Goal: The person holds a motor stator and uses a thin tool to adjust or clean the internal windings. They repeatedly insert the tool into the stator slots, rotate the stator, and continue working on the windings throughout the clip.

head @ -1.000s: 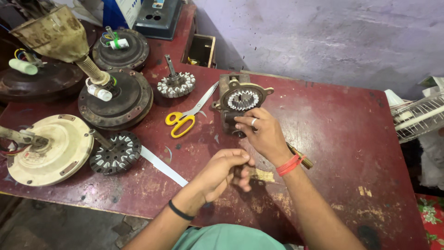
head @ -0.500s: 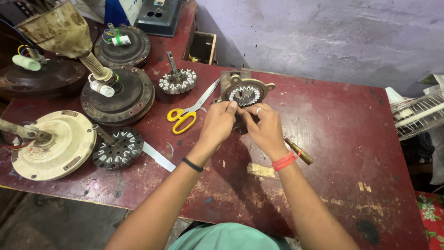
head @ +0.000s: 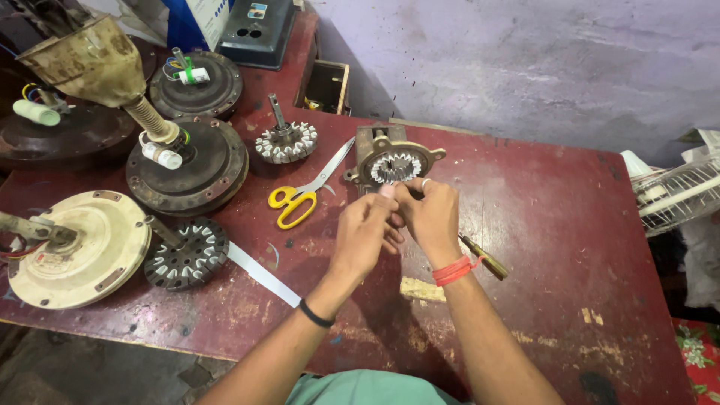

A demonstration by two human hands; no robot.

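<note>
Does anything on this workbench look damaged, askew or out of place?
Mostly wear, nothing spilled. The red table has chipped, scuffed paint. The tan cone-shaped cover leans tilted over a dark round motor housing. Both hands, left and right, meet at the small motor; what they pinch is hidden.

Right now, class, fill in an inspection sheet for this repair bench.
Surface: worn red table, paint chipped.
Job's things: small motor stator in metal housing, by both hands.
Clutter: yellow scissors, screwdriver, two loose stators, ceiling fan motors, white strip.
Grippers: left hand and right hand meet fingertip to fingertip at the stator.
Cables: coloured wires on fan motors.
Surroundings: purple-grey wall, fan guard.
</note>
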